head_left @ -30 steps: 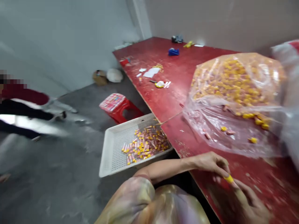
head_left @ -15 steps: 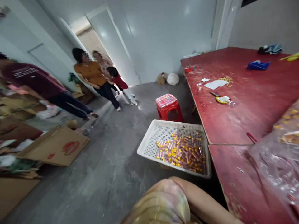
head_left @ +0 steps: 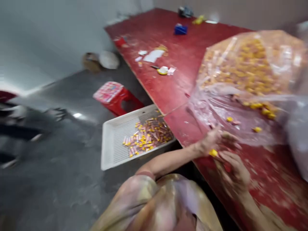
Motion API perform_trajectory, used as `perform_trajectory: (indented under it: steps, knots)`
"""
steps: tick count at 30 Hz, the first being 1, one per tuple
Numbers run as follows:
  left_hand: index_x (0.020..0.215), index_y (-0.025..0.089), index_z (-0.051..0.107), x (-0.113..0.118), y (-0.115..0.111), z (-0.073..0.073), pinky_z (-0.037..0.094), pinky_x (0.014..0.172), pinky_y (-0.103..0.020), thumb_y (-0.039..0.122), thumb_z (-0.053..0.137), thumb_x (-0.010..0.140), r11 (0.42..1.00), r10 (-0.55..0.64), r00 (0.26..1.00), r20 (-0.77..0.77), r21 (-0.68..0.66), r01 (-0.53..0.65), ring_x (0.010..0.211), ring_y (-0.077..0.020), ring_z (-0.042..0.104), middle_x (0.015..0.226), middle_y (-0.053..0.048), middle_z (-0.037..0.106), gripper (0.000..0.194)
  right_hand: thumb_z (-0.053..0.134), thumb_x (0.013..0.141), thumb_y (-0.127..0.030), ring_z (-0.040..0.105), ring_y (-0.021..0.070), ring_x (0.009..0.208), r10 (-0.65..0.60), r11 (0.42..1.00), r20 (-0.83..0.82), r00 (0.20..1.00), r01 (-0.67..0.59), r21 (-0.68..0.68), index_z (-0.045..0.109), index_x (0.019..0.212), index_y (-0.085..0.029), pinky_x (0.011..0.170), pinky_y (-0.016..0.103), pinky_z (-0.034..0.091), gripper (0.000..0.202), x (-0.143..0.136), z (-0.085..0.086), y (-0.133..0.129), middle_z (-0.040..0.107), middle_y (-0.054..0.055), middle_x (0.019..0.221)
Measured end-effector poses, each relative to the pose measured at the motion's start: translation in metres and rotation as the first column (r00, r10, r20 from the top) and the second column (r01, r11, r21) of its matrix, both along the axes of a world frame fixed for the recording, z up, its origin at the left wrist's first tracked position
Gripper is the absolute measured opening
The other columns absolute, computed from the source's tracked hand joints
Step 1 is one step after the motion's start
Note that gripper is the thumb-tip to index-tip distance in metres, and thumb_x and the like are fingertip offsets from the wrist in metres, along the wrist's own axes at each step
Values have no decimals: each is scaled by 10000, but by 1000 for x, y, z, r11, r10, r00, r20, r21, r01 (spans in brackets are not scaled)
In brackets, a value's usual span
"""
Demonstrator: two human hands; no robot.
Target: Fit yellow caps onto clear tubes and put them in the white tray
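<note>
above scuffed red table [head_left: 173, 86], grey floor [head_left: 69, 179] alongside, right grip [head_left: 235, 168] pinches yellow cap [head_left: 213, 153]; left grip [head_left: 213, 140], can't tell.

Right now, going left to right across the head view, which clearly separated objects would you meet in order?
Brown cardboard box, rounded white bundle, flat white paper sheet, blue tape dispenser, clear plastic bag of yellow-capped pieces.

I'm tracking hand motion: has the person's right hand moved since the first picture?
Yes: the right hand has moved closer to the red table's seam.
</note>
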State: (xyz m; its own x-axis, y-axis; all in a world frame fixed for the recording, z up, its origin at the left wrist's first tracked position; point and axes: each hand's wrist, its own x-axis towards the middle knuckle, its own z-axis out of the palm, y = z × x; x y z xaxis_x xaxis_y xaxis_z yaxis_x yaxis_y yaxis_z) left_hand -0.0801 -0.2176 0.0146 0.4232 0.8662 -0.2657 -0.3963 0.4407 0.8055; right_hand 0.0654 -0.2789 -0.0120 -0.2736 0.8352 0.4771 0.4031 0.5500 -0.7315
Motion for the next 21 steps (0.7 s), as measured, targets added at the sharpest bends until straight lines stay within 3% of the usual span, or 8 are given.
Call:
perform_trajectory:
  steps: [3,5,8,12,15,18,21]
  knots:
    - [844,109,687,13,5,-8,480,680,-263,743,211,832,976,-111,960,259,-153,154,734,-176,651,783,-135,702,793,630,813,-107,645,171,884,61,979,43,997,-68,192,592,1068,-239,749,298,572,290,3,6,1,631,58,971]
    - [816,106,685,12,7,-12,470,661,-262,786,210,796,954,-139,943,302,-214,209,688,-170,636,742,-130,690,830,609,817,-69,635,159,888,92,971,79,993,-107,212,566,1108,-240,741,279,569,341,1,5,5,608,55,980]
    - [798,102,673,12,2,-15,460,650,-258,814,202,769,928,-174,946,274,-277,251,650,-156,617,726,-122,676,853,589,828,-76,625,155,881,131,969,108,985,-150,198,562,1107,-229,730,265,564,319,2,1,6,595,55,981]
    - [769,103,652,18,-7,-17,445,626,-234,819,230,760,928,-135,968,214,-316,199,612,-132,589,673,-93,647,831,582,850,-124,616,173,905,170,968,123,978,-189,165,552,1104,-233,753,298,561,278,5,-3,0,587,61,974]
    - [770,105,648,21,-9,-18,411,554,-210,808,206,772,934,-71,984,161,-335,122,547,-113,551,626,-73,626,831,583,845,-121,611,188,926,108,977,87,990,-122,175,527,1128,-240,889,406,522,312,2,-8,-5,574,61,987]
    - [774,105,647,23,-10,-21,365,487,-200,807,199,770,920,-73,987,142,-373,122,498,-105,517,596,-63,609,832,580,825,-103,604,212,955,48,982,27,998,-52,180,531,1120,-234,991,514,433,327,-1,-14,-12,572,57,984]
    - [716,108,629,24,-14,-25,329,453,-197,815,237,757,906,-80,992,101,-408,114,456,-92,476,551,-43,568,809,581,818,-112,600,222,963,51,994,-3,999,-50,97,563,1077,-220,945,484,460,281,0,-17,-15,590,62,980]
